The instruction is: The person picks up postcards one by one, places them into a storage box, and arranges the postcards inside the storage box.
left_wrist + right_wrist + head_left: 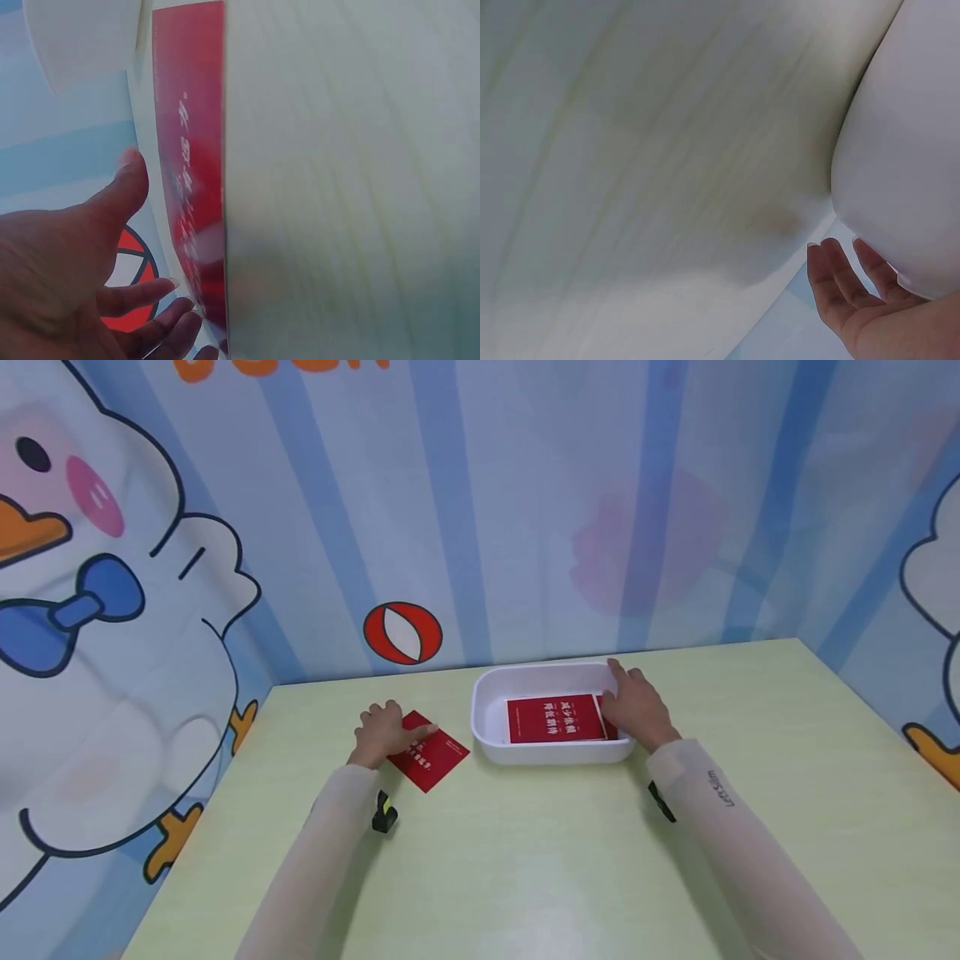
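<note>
A red card [438,758] with white lettering lies flat on the table, turned at an angle. My left hand [384,735] is over its far left part, thumb spread out above the card and fingertips down by its edge. In the left wrist view the thumb stands apart from the card [187,142]. To the right is a white plastic tray [495,750]; red cards [551,718] with white lettering lie in it, overlapping at the right end. My right hand [640,708] holds the tray's right end, thumb inside, several fingers outside the wall [900,165].
The pale yellow-green table [510,860] meets a blue striped backdrop [525,527] just behind the tray. A printed duck covers the left side, and a red and white ball [402,632] is printed behind the left hand.
</note>
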`<state>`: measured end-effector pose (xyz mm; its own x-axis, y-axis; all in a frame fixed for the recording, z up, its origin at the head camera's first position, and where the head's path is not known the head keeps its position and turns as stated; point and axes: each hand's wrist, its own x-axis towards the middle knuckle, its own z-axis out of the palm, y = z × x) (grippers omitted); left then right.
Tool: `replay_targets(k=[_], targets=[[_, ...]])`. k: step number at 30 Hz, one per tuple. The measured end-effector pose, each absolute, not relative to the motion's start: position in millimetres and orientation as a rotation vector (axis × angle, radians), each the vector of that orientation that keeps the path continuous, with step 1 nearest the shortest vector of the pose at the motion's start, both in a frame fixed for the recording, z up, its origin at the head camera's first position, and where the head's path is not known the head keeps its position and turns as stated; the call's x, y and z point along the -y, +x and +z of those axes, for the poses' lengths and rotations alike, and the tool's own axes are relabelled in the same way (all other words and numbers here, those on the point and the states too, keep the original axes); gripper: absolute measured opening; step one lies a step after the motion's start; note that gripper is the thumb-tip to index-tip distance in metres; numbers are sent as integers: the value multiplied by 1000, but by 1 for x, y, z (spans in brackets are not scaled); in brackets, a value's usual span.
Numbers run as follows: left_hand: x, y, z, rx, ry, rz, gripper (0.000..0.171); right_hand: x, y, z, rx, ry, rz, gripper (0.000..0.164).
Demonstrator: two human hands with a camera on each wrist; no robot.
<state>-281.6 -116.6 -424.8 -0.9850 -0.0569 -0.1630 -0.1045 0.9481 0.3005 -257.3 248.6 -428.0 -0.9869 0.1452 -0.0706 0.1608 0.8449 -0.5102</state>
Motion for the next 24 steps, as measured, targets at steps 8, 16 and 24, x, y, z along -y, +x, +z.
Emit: replay_targets(k=[8, 16, 24], targets=[[122, -282, -432, -2973, -104, 479, 81, -248, -257, -427, -2992, 245, -832, 68], [122, -285, -431, -2978, -113, 481, 81, -248, -258, -427, -2998, 226, -829, 67], [121, -288, -432, -2978, -130, 459, 81, -248, -258, -427, -3000, 230, -816, 67]])
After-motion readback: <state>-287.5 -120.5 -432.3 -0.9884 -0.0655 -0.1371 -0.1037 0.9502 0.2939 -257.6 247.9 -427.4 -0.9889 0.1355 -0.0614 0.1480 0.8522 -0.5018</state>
